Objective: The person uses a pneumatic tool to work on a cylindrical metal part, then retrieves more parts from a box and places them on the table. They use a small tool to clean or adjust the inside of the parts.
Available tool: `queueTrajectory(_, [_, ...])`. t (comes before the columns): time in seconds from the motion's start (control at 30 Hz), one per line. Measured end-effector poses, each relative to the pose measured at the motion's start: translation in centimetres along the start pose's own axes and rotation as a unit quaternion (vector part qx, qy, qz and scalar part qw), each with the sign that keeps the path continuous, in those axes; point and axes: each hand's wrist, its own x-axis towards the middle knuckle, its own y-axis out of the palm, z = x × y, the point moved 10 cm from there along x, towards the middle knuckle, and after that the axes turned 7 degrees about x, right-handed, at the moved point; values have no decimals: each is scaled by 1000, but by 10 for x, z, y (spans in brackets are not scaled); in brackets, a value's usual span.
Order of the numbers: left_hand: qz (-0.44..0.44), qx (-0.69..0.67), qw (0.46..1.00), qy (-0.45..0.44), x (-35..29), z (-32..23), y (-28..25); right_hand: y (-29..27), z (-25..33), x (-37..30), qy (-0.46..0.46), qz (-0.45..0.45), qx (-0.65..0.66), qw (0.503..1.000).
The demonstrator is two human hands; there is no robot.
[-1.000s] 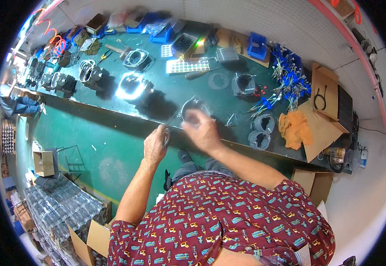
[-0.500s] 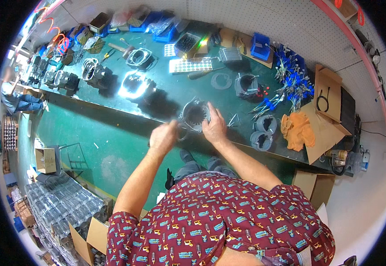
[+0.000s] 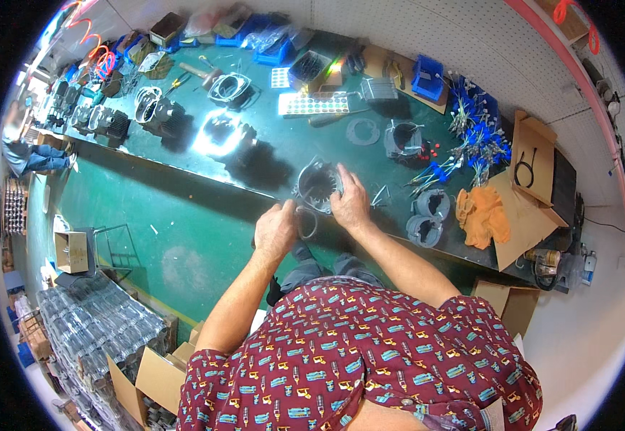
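Observation:
In my left hand (image 3: 276, 228) is a thin grey ring (image 3: 308, 223), pinched by its left edge just off the front edge of the bench. The ring hangs close below a round grey metal housing (image 3: 300, 188), whose open middle shows fin-like teeth inside. My right hand (image 3: 351, 201) grips the housing's right rim, fingers on the far side. Several thin metal pins or screws (image 3: 380, 195) lie right of that hand. Two grey metal rings (image 3: 423, 230) stand further right, near the bench edge.
The dark green bench (image 3: 283, 144) carries motor bodies (image 3: 161, 115) at left, a flat gasket (image 3: 362, 131), another housing (image 3: 403, 138), blue-ended wires (image 3: 477, 136), an orange cloth (image 3: 483, 215) and a cardboard box (image 3: 533, 151). Another person (image 3: 32, 154) is far left. Stacked metal parts (image 3: 97, 323) stand lower left.
My left hand has moved slightly right with the ring, which now shows more plainly below the housing. My right hand stays on the housing's rim.

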Motion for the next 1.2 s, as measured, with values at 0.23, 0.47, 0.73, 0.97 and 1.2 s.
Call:
queueTrajectory(0.23, [-17,47,998,45,13,20,-2,3,8,1,-5,11,44,999])
queueTrajectory(0.47, [-15,25,981,-189,-23,180,-7,-8,-14,2,-23,0,47,999])
queueTrajectory(0.73, [-30,-22,999,-40,-12,23,-10,4,-3,10,-28,28,36,999])
queueTrajectory(0.97, [-19,-8,999,-36,-6,9,4,1,0,11,-41,16,45,998])
queueTrajectory(1.2, [49,-24,961,-273,-26,155,5,-6,-6,12,-51,28,67,996])
